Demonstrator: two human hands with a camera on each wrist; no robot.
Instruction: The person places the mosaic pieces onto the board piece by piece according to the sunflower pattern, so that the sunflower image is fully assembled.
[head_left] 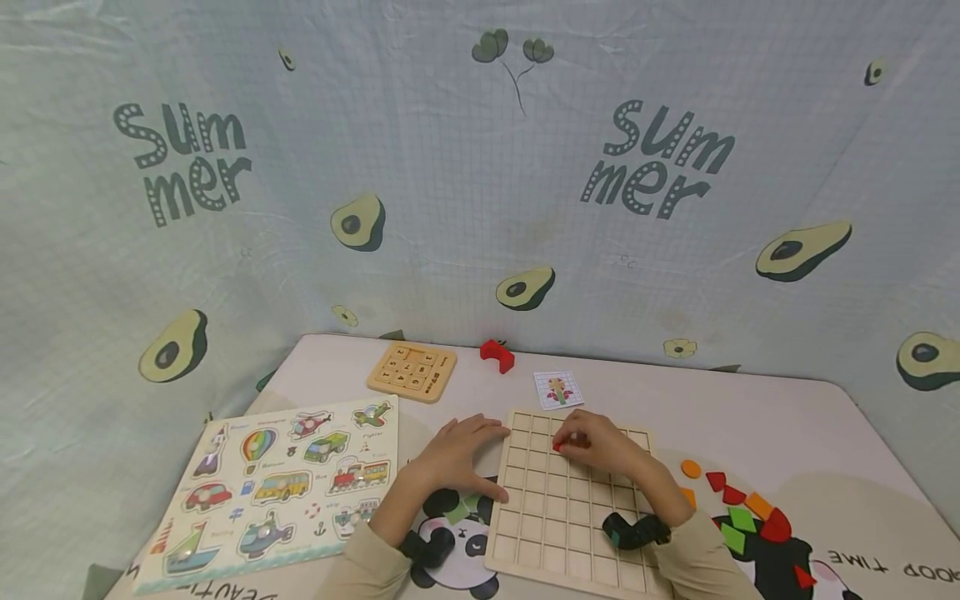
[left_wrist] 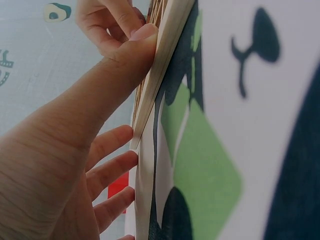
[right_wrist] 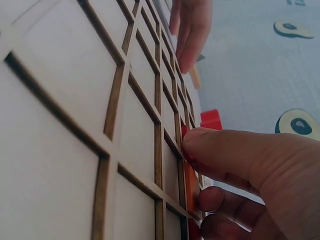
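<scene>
A wooden grid board (head_left: 542, 533) with square cells lies in front of the person. My right hand (head_left: 597, 442) is over its upper part, fingers bent, pinching a small red piece (head_left: 557, 447) at a cell. The piece's shape is mostly hidden by the thumb. Close by, under the same fingers, an orange piece (right_wrist: 191, 187) and another red piece (right_wrist: 194, 230) sit in cells. At the board's left edge my left hand (head_left: 462, 457) rests with fingers spread, its thumb (left_wrist: 132, 55) against the wooden side. A small pattern card (head_left: 558, 390) lies just beyond the board.
Loose red, green and orange pieces lie to the right, among them a green square (head_left: 742, 519) and an orange disc (head_left: 691, 468). A vehicle picture puzzle (head_left: 285, 500) is at left. Behind stand a wooden number puzzle (head_left: 412, 372) and a red arch block (head_left: 497, 356).
</scene>
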